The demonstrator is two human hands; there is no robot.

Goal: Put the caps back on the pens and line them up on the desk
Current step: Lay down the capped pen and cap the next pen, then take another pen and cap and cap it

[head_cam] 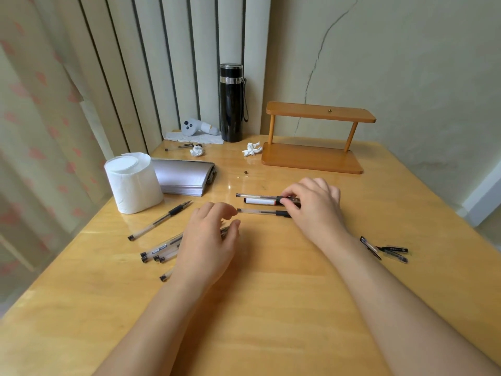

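Three pens [260, 204] lie side by side on the desk [271, 294]. The right hand [311, 204] pinches the ends of two of them. The left hand [208, 240] rests loosely curled on a heap of pens [162, 249]. Loose caps [387, 249] lie far right

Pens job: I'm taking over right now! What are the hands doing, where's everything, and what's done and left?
Right hand: fingers on the right ends of the row, three pens side by side mid-desk.
Left hand: open, resting over the pile of pens.
One loose pen lies by the tissue roll.
Caps lie right of the right arm.
Left: cap the remaining pens and add them to the row.
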